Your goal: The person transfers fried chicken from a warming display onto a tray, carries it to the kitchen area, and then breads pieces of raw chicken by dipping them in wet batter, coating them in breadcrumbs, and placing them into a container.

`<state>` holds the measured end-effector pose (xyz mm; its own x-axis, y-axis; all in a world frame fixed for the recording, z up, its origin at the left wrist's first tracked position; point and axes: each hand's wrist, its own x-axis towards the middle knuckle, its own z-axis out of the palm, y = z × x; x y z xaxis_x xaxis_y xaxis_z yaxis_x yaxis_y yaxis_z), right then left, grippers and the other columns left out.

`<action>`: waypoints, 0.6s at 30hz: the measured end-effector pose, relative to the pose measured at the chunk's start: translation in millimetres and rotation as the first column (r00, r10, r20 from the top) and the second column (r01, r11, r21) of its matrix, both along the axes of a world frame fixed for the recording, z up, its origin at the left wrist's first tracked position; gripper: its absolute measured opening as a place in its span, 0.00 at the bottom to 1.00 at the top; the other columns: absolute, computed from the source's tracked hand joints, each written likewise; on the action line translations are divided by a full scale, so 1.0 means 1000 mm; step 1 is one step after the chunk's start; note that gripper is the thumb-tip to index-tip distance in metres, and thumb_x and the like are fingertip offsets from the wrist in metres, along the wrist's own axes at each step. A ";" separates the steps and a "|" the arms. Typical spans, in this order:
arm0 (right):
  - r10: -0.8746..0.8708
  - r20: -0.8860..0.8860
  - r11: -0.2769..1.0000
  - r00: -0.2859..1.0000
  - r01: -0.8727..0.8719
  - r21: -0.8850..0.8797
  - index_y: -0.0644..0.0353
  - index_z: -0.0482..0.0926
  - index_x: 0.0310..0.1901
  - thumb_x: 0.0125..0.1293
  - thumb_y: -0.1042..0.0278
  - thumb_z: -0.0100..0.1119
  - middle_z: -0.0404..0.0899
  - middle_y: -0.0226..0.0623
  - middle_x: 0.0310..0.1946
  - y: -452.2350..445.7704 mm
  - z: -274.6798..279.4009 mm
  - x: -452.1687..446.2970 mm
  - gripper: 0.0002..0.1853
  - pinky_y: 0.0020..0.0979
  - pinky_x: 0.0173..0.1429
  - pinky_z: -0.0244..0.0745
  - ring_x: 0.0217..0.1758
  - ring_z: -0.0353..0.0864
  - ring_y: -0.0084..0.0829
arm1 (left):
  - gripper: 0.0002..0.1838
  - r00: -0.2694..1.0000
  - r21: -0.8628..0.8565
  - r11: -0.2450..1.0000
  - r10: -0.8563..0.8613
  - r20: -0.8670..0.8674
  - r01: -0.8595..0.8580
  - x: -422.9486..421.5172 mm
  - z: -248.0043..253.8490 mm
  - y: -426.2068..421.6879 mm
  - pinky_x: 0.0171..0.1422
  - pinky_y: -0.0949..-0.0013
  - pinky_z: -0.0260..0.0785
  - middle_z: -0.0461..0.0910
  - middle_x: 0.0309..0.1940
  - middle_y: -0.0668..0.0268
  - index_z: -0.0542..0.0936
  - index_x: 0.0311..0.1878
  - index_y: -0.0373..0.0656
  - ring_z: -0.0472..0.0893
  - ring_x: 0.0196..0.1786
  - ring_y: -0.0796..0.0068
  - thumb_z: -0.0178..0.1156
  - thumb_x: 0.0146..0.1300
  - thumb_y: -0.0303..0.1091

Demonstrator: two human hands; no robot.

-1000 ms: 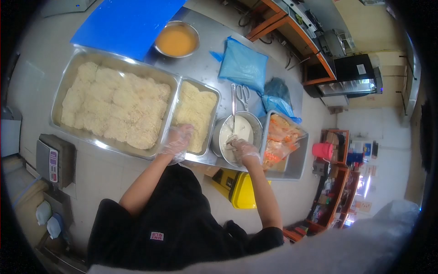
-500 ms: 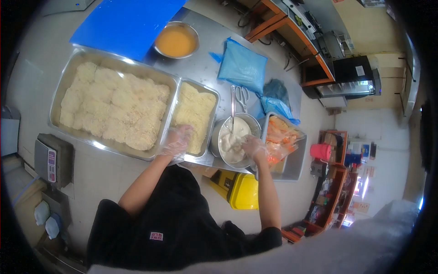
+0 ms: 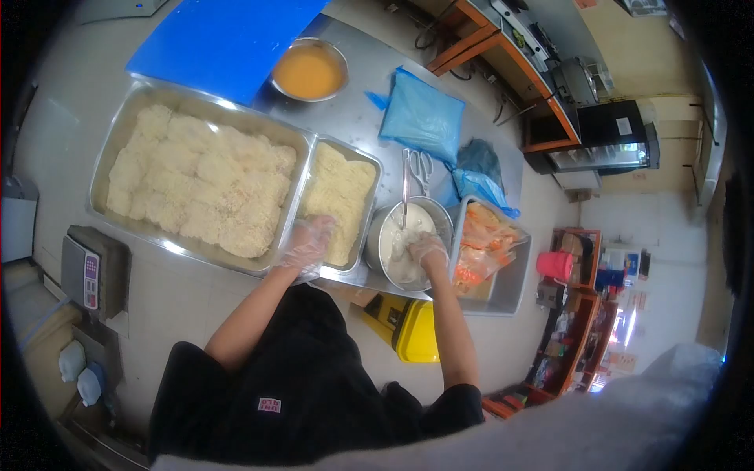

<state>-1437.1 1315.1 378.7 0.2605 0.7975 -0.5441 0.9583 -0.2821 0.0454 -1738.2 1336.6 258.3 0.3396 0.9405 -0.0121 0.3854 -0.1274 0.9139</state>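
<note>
My left hand (image 3: 312, 242), in a clear plastic glove, rests at the near edge of a narrow metal tray (image 3: 378, 174) of pale breadcrumbs (image 3: 340, 196). Its fingers lie stretched over the crumbs. My right hand (image 3: 426, 250), also gloved, dips into white batter (image 3: 402, 267) inside a round metal pot (image 3: 372, 250). The batter hides its fingertips, so whether they grip anything does not show. A metal utensil handle (image 3: 405, 188) leans out of the pot. To the left, a large metal tray (image 3: 100, 188) holds several crumb-coated pieces (image 3: 200, 180) packed together.
Right of the pot, a grey bin (image 3: 514, 282) contains a plastic bag with orange contents (image 3: 483, 243). Scissors (image 3: 422, 171), a blue bag (image 3: 424, 116), a bowl of orange liquid (image 3: 310, 71) and a blue board (image 3: 212, 47) lie farther back. A yellow-lidded bin (image 3: 416, 334) stands below the table edge.
My right hand has shifted slightly left and sits deeper in the batter. The lumps at the batter's surface look different. My left hand stays at the crumb tray.
</note>
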 end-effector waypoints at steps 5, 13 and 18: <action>0.059 0.036 0.987 0.998 -0.064 0.149 0.63 0.79 0.53 0.60 0.53 0.57 0.80 0.52 0.54 -0.019 -0.059 0.037 0.25 0.40 0.65 0.70 0.60 0.77 0.49 | 0.15 1.000 -0.024 0.999 0.029 0.002 -0.029 0.000 0.011 0.000 0.55 0.53 0.72 0.81 0.44 0.49 0.77 0.55 0.47 0.81 0.48 0.50 0.57 0.65 0.36; -0.119 0.066 0.906 0.991 0.081 0.415 0.59 0.80 0.51 0.64 0.58 0.55 0.81 0.50 0.48 -0.030 -0.016 0.036 0.18 0.46 0.57 0.75 0.52 0.80 0.49 | 0.35 0.717 -0.011 0.991 -0.107 -0.688 0.137 0.055 0.048 0.031 0.82 0.44 0.33 0.45 0.81 0.57 0.55 0.79 0.55 0.43 0.82 0.51 0.45 0.72 0.54; -0.078 0.107 0.869 0.991 0.015 0.494 0.53 0.77 0.56 0.66 0.62 0.54 0.81 0.48 0.48 -0.027 0.037 0.014 0.18 0.46 0.55 0.75 0.51 0.81 0.49 | 0.33 0.605 -0.007 0.936 -0.233 -0.762 0.353 0.067 0.049 0.056 0.83 0.46 0.32 0.44 0.82 0.63 0.55 0.79 0.55 0.43 0.83 0.57 0.36 0.75 0.57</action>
